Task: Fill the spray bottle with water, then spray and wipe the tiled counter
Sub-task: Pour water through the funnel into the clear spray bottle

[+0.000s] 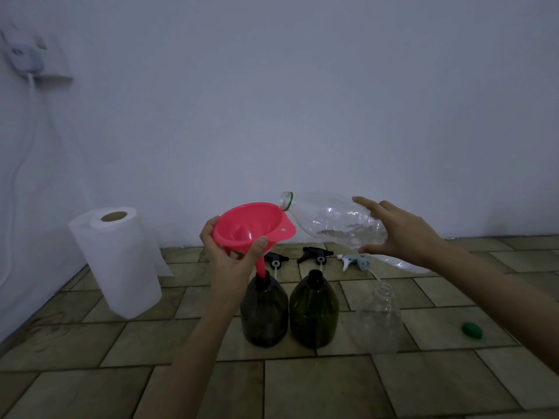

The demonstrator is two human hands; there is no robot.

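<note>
A pink funnel (249, 226) stands tilted with its spout in the neck of the left dark green spray bottle (263, 313). My left hand (230, 255) grips the funnel's bowl from below. My right hand (399, 234) holds a clear plastic water bottle (332, 220) almost level, its open mouth over the funnel's rim, a little water inside. A second dark green bottle (313, 309) stands beside the first, and a clear bottle (379, 319) stands to the right of that. All rest on the tiled counter (302, 385).
A paper towel roll (116, 261) stands at the left near the wall. Two black spray heads (314, 254) and a white spray head (355, 261) lie behind the bottles. A green cap (472, 330) lies at the right. A wall socket with a cable (22, 58) is up on the left.
</note>
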